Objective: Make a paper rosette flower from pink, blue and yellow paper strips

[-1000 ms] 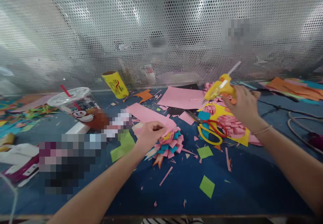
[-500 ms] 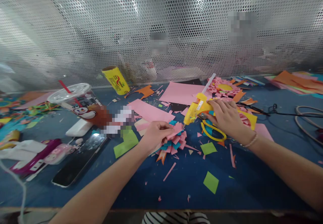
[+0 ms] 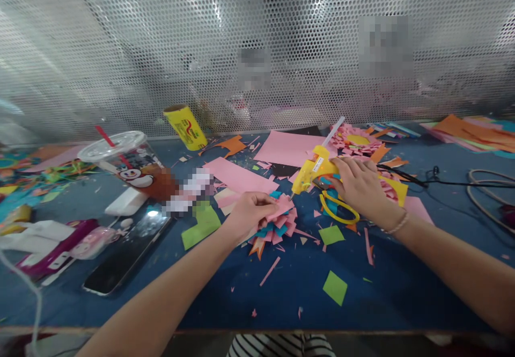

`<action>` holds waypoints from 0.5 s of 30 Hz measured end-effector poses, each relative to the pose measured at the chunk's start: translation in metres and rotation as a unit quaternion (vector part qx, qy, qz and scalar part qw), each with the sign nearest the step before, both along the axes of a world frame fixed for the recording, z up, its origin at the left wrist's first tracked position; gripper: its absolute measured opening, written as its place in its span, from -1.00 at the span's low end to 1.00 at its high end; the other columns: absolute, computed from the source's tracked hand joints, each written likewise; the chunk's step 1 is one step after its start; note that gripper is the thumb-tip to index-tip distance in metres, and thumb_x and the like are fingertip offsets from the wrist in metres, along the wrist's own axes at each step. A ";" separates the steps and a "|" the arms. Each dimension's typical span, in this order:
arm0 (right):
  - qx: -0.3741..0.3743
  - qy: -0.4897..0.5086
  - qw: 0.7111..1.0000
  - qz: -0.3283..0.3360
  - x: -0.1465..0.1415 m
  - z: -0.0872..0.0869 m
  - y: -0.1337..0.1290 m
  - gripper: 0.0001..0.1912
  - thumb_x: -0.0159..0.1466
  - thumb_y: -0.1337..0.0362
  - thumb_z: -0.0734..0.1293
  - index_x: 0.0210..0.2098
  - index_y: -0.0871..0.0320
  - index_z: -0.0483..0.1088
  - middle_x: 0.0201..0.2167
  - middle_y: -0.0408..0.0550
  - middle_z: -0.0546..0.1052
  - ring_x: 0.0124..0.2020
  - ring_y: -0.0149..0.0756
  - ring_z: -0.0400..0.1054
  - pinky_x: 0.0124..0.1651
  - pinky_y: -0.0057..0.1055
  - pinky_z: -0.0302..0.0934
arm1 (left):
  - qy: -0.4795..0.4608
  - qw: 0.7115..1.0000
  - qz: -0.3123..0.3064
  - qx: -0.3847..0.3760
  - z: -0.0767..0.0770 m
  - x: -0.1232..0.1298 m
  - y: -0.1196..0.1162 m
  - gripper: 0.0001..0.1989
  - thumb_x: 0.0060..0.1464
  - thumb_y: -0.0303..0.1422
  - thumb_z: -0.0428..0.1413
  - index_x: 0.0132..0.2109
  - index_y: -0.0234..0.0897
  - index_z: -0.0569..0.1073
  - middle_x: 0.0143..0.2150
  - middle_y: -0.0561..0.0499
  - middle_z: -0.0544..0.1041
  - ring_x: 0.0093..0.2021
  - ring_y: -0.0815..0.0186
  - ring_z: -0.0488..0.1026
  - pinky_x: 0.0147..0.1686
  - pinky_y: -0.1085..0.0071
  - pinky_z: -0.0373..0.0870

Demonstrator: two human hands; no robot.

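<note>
My left hand (image 3: 251, 212) is closed in a pinch on a pink paper piece at the top of a paper flower (image 3: 277, 227), which has layered pink and blue strips. Orange paper ends stick out below the flower. My right hand (image 3: 360, 188) is wrapped round a yellow hot glue gun (image 3: 311, 174) with a clear glue stick (image 3: 335, 130) rising from its back. The gun's nozzle points down at the flower's top edge, touching it or very close. Scissors with yellow handles (image 3: 341, 215) lie under my right hand, partly hidden by it.
A plastic drink cup (image 3: 132, 166) with a red straw, a phone (image 3: 126, 255) and a purple power strip (image 3: 60, 255) stand or lie at left. Pink sheets (image 3: 241, 175), green scraps (image 3: 335, 288) and another pink flower (image 3: 358, 138) lie about. A cord (image 3: 454, 181) runs right. Perforated metal (image 3: 298, 40) closes the back.
Very little differs. The glue gun's nozzle has shifted slightly left and down along the flower's edge; my left hand keeps its pinch.
</note>
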State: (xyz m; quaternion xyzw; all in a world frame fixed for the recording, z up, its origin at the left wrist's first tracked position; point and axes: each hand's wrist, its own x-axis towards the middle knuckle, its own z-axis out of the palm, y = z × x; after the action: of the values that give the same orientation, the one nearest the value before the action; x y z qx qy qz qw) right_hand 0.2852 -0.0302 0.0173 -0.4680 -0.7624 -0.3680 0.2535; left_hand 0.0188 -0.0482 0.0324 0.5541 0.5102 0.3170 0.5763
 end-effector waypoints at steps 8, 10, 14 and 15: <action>-0.014 0.012 1.000 0.006 0.004 -0.003 0.001 -0.63 0.31 0.13 0.16 -0.01 0.25 0.26 -0.12 0.14 0.47 -0.13 -0.12 0.33 -0.12 -0.25 0.04 | -0.023 1.000 0.018 0.004 0.000 -0.001 -0.001 -0.92 -0.21 -0.42 0.15 -0.53 -0.34 0.41 -0.71 0.15 0.30 -0.74 0.57 0.12 -0.73 0.60 0.01; -0.026 0.014 1.000 0.008 0.009 -0.005 0.005 -0.60 0.30 0.10 0.17 0.01 0.25 0.26 -0.10 0.15 0.47 -0.11 -0.11 0.33 -0.09 -0.24 0.04 | -0.035 0.999 0.026 0.016 -0.003 -0.003 0.001 -0.91 -0.20 -0.40 0.15 -0.53 -0.32 0.39 -0.71 0.16 0.29 -0.73 0.55 0.13 -0.72 0.59 0.04; -0.061 0.046 0.996 -0.053 0.036 -0.008 0.023 -0.46 0.27 0.00 0.16 0.05 0.29 0.25 -0.07 0.24 0.44 -0.10 -0.01 0.33 -0.08 -0.16 0.05 | -0.056 0.995 0.042 0.065 -0.010 -0.006 0.007 -0.84 -0.16 -0.31 0.20 -0.50 -0.32 0.42 -0.63 0.14 0.33 -0.65 0.52 0.21 -0.63 0.57 0.14; -0.071 0.061 0.993 -0.073 0.047 -0.009 0.027 -0.42 0.25 -0.03 0.16 0.06 0.31 0.25 -0.10 0.27 0.45 -0.13 0.03 0.34 -0.10 -0.13 0.05 | -0.059 0.993 0.054 0.081 -0.011 -0.006 0.008 -0.83 -0.16 -0.29 0.21 -0.48 -0.32 0.44 -0.59 0.12 0.37 -0.60 0.50 0.25 -0.59 0.56 0.18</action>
State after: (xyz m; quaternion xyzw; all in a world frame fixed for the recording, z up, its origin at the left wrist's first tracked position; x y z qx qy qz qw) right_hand 0.3325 -0.0030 0.0085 -0.5611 -0.7334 -0.3008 0.2382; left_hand 0.0128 -0.0400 0.0211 0.5512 0.4770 0.4201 0.5406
